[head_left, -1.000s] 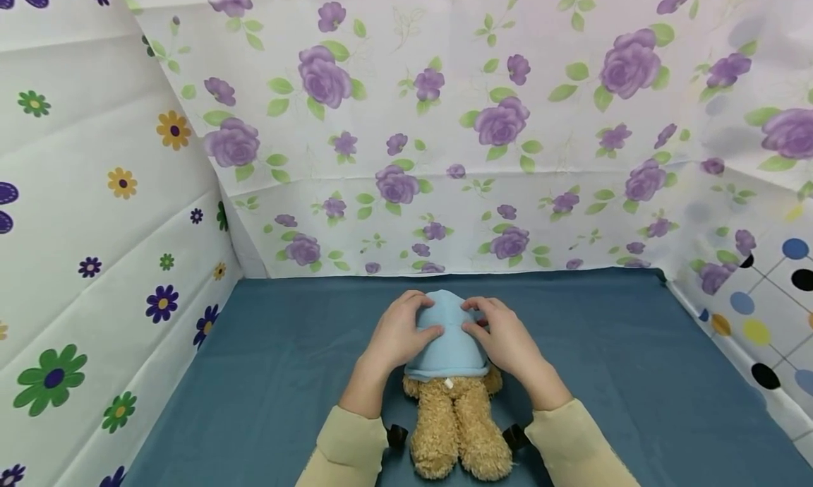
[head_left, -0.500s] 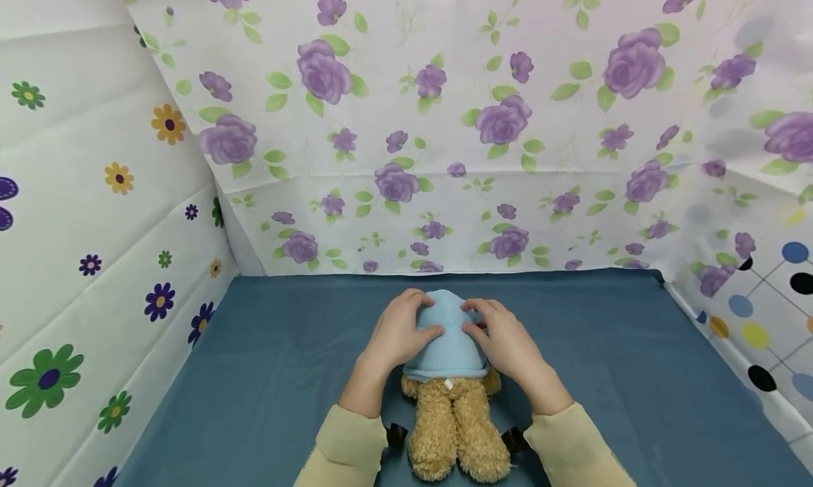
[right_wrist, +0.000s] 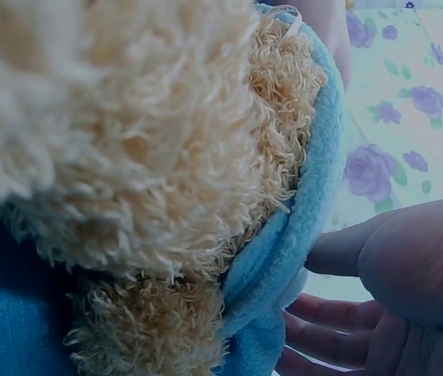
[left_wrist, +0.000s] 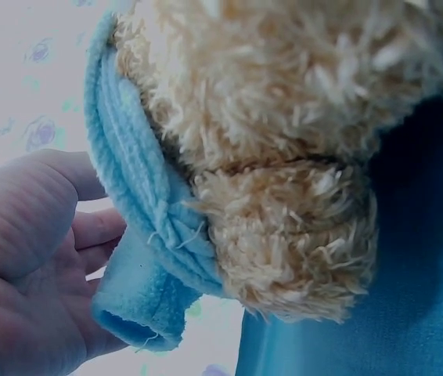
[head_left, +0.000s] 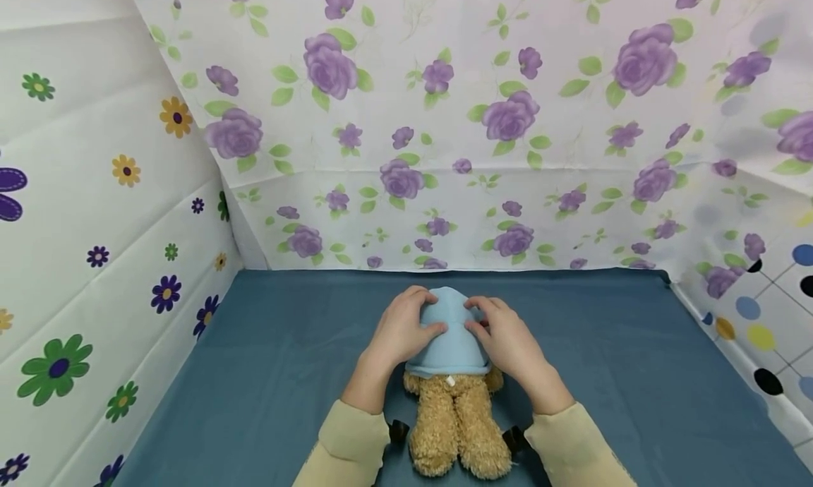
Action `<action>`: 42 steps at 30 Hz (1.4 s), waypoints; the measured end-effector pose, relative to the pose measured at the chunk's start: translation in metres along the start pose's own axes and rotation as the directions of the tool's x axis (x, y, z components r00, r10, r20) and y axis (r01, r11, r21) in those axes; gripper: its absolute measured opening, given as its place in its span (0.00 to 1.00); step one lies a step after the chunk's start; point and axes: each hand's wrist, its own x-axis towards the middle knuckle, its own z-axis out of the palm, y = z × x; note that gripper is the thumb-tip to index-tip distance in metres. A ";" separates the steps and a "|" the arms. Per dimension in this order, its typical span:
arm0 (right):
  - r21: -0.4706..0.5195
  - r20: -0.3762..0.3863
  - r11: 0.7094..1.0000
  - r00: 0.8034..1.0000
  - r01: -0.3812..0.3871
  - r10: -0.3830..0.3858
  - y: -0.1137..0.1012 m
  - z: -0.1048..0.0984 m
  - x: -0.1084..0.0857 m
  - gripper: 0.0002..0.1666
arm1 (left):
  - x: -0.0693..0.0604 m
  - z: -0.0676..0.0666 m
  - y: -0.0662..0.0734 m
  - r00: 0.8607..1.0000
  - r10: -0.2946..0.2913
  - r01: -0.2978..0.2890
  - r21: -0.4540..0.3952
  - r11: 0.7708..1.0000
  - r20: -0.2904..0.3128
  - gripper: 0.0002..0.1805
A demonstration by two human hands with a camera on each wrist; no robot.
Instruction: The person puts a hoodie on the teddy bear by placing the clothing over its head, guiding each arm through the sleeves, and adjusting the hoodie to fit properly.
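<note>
A tan plush teddy bear (head_left: 454, 420) lies with its legs toward me, a white tag (head_left: 450, 380) showing near the hem of a light-blue toy shirt (head_left: 449, 349). The shirt covers its upper part, so the head is hidden. My left hand (head_left: 400, 326) holds the shirt's left side and my right hand (head_left: 506, 335) its right side, thumbs on top and fingers bent. Fur paws stick out under the hem on both sides. In the left wrist view a limp sleeve (left_wrist: 139, 294) hangs beside the palm.
Blue cloth (head_left: 305, 374) covers the tabletop. A white sheet with purple roses (head_left: 400, 180) rises at the back, with a flowered sheet (head_left: 121, 289) on the left and a dotted one (head_left: 759, 332) on the right. Dark straps (head_left: 397, 432) sit at the wrists.
Both hands keep the same place on the shirt. Only the head view shifts slightly; the bear looks unmoved.
</note>
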 end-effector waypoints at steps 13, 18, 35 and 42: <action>-0.006 -0.014 1.000 1.000 0.006 -0.006 0.000 -0.001 0.001 0.20 | 0.003 -0.001 0.001 1.000 0.005 -0.005 0.011 1.000 -0.009 0.25; -0.012 -0.022 1.000 1.000 0.022 -0.022 0.001 -0.003 0.002 0.19 | 0.004 -0.001 0.003 1.000 0.005 -0.005 0.016 1.000 -0.017 0.25; 0.053 -0.031 0.995 0.996 0.088 -0.086 0.007 0.000 0.001 0.05 | 0.000 0.000 0.002 1.000 -0.026 0.026 -0.015 1.000 -0.009 0.07; 0.038 -0.095 0.999 0.995 0.018 -0.014 0.000 0.009 0.000 0.13 | -0.002 0.005 0.007 0.999 0.000 0.002 0.036 0.999 -0.042 0.19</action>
